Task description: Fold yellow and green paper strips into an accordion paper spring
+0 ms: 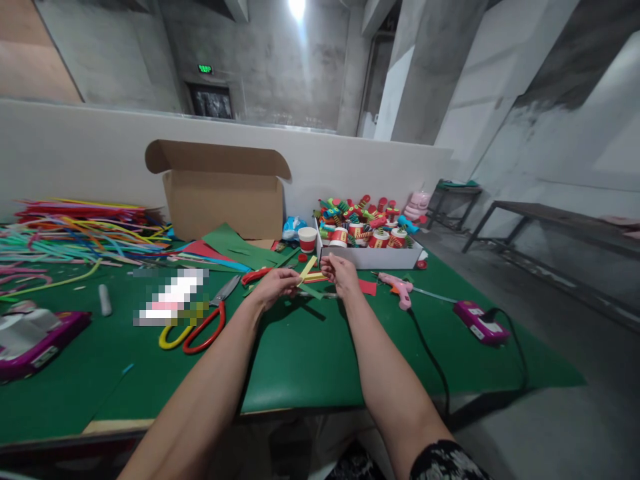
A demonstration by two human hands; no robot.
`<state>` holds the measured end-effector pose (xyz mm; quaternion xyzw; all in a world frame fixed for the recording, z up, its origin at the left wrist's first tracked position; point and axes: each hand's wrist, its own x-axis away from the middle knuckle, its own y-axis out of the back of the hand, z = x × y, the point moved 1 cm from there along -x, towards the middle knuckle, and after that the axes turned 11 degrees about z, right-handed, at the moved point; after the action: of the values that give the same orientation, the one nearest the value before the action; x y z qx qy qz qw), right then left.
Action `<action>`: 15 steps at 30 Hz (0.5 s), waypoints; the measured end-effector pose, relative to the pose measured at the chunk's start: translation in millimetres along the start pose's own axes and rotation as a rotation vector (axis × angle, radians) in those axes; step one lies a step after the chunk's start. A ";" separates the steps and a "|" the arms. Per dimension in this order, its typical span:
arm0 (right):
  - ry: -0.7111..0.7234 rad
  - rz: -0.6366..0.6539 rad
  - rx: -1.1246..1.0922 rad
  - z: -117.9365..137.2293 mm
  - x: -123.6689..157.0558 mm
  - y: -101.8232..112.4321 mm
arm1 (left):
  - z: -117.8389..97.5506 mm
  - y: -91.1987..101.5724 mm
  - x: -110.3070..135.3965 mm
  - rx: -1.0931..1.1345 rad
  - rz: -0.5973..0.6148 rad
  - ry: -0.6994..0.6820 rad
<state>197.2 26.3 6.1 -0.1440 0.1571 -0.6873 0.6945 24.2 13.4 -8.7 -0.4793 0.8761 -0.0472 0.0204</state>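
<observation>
Over the middle of the green table, my left hand [274,288] pinches crossed paper strips: a yellow strip [309,267] sticks up, and a green strip [311,291] slants down. Just right of it, my right hand [341,272] has its fingers drawn together near the strips' right side; what they hold, if anything, is hidden. A red paper piece [367,287] lies beside my right wrist. Red handles [256,276] show behind my left hand. Large scissors [220,301] with yellow and red handles lie left of my left forearm.
A white box [370,257] of colourful paper-cup figures stands behind my hands, beside a paper cup [307,240]. Right lie a corded pink glue gun [401,289] and purple power strip [481,325]. Left are paper strips [85,227], a cardboard box [225,200] and another power strip [45,347].
</observation>
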 end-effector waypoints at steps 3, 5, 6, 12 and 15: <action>0.002 0.075 0.023 -1.5 1.4 -1.8 | -1.0 0.8 -0.3 0.010 -0.007 0.002; -0.015 0.147 0.057 -3.6 3.5 -4.9 | -1.0 0.4 -0.5 0.011 -0.002 0.000; -0.026 0.178 0.079 -4.8 4.5 -6.4 | -0.8 0.1 -0.7 0.009 -0.001 -0.002; -0.054 0.243 0.099 -11.6 4.4 -9.1 | 0.9 -1.1 -1.4 -0.015 0.012 0.005; -0.060 0.267 0.075 -12.0 3.5 -7.6 | 0.5 -1.3 -1.2 -0.034 0.018 0.008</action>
<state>185.4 23.0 -1.7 -0.1160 0.1282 -0.5897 0.7889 26.0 13.7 -9.1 -0.4715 0.8811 -0.0340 0.0090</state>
